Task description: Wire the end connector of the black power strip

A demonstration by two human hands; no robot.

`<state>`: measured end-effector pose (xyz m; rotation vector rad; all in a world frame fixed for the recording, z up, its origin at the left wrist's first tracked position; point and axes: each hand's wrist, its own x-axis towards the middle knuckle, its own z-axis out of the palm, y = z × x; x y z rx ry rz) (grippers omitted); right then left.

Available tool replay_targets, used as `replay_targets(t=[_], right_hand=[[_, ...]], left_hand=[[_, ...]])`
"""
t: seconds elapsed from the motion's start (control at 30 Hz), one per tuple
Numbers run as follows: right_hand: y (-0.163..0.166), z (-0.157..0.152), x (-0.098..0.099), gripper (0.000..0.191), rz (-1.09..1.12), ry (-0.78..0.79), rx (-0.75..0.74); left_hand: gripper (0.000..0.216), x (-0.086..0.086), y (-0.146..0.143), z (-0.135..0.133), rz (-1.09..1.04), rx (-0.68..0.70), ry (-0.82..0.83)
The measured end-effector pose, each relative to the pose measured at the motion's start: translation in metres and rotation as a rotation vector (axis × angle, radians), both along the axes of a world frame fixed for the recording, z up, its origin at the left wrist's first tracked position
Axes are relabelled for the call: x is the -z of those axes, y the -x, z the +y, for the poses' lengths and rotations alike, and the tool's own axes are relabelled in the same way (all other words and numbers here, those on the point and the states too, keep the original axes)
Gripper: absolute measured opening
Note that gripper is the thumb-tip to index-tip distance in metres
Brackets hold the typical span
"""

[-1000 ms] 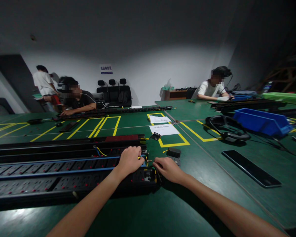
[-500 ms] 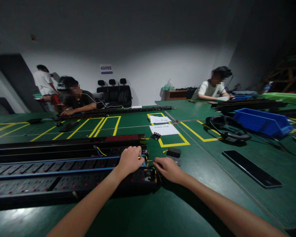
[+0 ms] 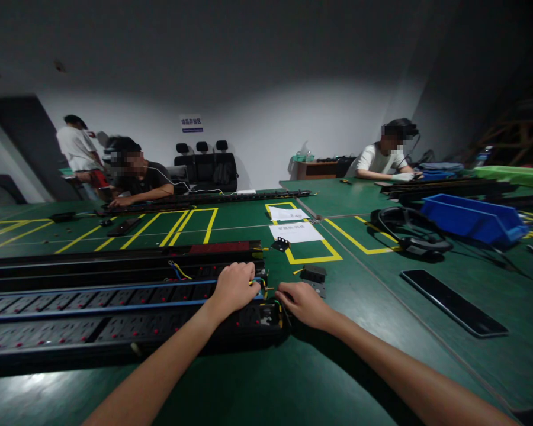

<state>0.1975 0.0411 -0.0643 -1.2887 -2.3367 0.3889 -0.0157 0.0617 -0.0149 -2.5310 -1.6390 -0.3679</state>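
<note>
Long black power strips with rows of sockets lie side by side on the green table. My left hand (image 3: 234,288) rests on the right end of the blue-edged power strip (image 3: 177,294), its fingers curled in around yellow and blue wires (image 3: 263,284) that come out there. Just past that end, my right hand (image 3: 302,305) is closed in a pinch; what its fingertips hold is hidden. A dark thin edge shows below those fingers. The nearer power strip (image 3: 137,325) has an open end with a yellow-green wire (image 3: 279,310).
Small black end pieces (image 3: 313,273) lie beyond my right hand. White papers (image 3: 296,232), a phone (image 3: 453,303), a black headset (image 3: 408,234) and a blue bin (image 3: 473,219) are farther off. Two people sit working across the table; another person stands at the back left.
Both my hands stay in the same place at the strip's end. The person standing at the back left has shifted slightly left.
</note>
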Motion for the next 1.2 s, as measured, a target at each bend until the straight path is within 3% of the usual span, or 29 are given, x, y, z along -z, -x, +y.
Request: replay_targets(t=[1.2], right_hand=[[0.0007,-0.0010,-0.0029,0.028,-0.024,0.023,0.007]], left_hand=[[0.007,-0.0070,-0.0030,-0.0032,0.022,-0.031,0.049]])
